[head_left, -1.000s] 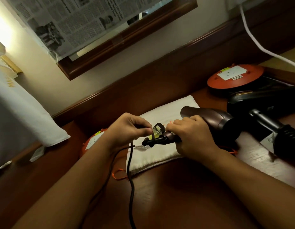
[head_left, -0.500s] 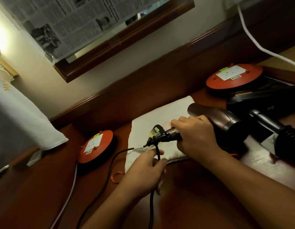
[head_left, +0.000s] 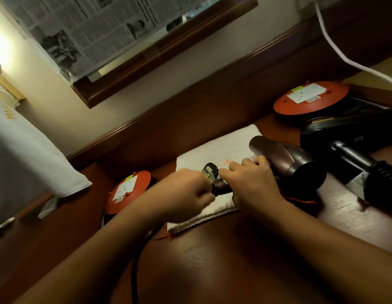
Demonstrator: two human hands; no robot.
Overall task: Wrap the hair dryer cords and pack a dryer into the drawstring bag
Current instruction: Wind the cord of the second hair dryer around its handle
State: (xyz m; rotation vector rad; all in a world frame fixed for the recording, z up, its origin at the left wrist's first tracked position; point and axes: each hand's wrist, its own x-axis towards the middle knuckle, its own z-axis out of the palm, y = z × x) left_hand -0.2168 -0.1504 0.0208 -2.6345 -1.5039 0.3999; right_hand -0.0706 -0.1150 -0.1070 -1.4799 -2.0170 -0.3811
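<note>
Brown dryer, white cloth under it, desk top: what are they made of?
Brown dryer: likely moulded plastic with a satin metallic-brown finish; soft highlights run along the barrel.
White cloth: woven fabric, matte; a nubby, terry-like texture shows at its near edge.
Desk top: wood or wood veneer under glossy reddish varnish; it shows broad reflections and faint scratches.

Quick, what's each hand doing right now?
Left hand: blurred, apparently gripping the cord.
Right hand: gripping the brown hair dryer by its handle.

Brown hair dryer [head_left: 287,163], black cord [head_left: 134,277], white bag [head_left: 217,148], orange-red discs [head_left: 127,191], black-and-white newspaper [head_left: 98,29]
</note>
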